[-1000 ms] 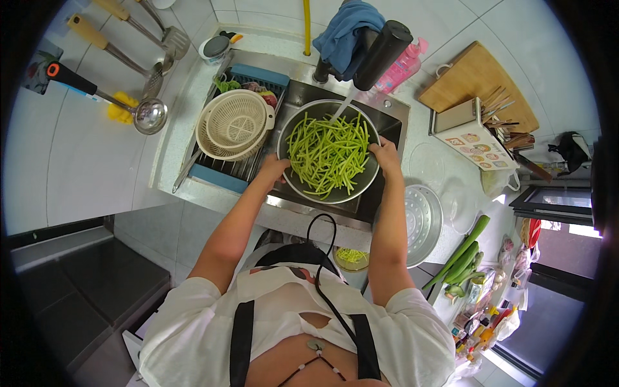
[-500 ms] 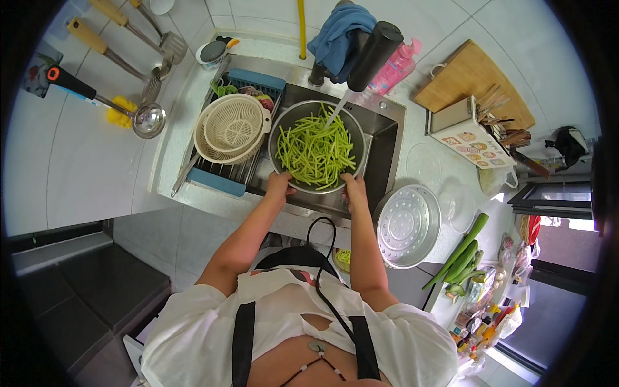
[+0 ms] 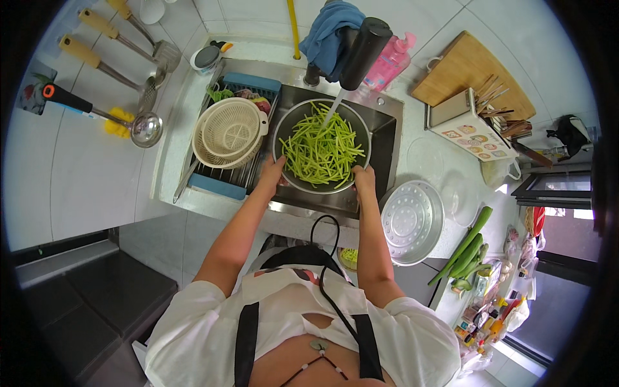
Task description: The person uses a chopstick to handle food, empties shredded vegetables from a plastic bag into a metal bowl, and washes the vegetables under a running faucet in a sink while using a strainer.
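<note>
A round metal basin (image 3: 362,131) is in the sink, full of cut green stems (image 3: 322,155) that look like garlic shoots or beans. My left hand (image 3: 272,170) grips its rim at the lower left. On the lower right, my right hand (image 3: 363,180) is closed round the same rim. A stream of water (image 3: 333,109) runs from the black faucet (image 3: 365,53) onto the stems. The fingers under the basin are mostly hidden.
Left of the basin, nested cream colanders (image 3: 225,132) rest on a drying rack (image 3: 225,188). A perforated metal steamer tray (image 3: 412,222) lies at the counter's right. Behind are a pink pump bottle (image 3: 391,62), a cutting board (image 3: 474,71) and a chopstick holder (image 3: 459,122).
The basin has shifted slightly right in the sink, with both hands still on it. My hands have moved farther apart and up along its sides. Water keeps running.
</note>
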`<action>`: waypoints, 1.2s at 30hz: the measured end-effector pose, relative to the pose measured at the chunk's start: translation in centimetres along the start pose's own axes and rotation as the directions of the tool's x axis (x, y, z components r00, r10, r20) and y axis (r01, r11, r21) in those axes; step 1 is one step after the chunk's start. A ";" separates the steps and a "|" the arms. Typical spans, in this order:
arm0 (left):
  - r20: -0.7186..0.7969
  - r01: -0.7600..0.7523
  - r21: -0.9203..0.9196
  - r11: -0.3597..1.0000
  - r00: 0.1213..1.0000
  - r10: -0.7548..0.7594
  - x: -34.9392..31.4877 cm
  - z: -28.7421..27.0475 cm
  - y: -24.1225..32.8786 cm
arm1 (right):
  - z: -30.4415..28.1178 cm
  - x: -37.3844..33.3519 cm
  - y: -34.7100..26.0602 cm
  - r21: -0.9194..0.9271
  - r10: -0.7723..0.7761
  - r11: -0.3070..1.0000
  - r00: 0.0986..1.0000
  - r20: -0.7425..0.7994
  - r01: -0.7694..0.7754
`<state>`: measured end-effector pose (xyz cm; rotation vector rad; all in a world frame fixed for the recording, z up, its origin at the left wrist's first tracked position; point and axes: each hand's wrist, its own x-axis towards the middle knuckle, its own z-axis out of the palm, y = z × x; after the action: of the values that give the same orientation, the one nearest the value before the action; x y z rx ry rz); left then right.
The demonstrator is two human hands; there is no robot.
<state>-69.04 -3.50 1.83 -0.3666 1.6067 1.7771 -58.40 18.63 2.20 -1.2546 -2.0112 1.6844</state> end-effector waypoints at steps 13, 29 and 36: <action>-0.096 -0.241 0.173 0.955 0.961 0.260 0.0 1.4 0.5 | 1.1 2.5 4.2 0.144 -0.072 0.987 0.997 0.004 0.071; -0.063 -0.350 0.300 0.888 0.921 0.384 1.1 0.4 -1.2 | 1.8 2.4 4.5 -0.019 -0.177 0.984 0.979 -0.097 0.176; -0.156 -0.297 0.128 0.946 0.936 0.314 0.9 0.4 -1.6 | 1.3 1.1 1.5 -0.128 -0.206 0.972 0.978 -0.040 0.199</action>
<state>-68.47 -2.85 0.15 -0.2381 1.9594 1.9237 -59.23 18.51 0.13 -1.0751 -2.1586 1.4390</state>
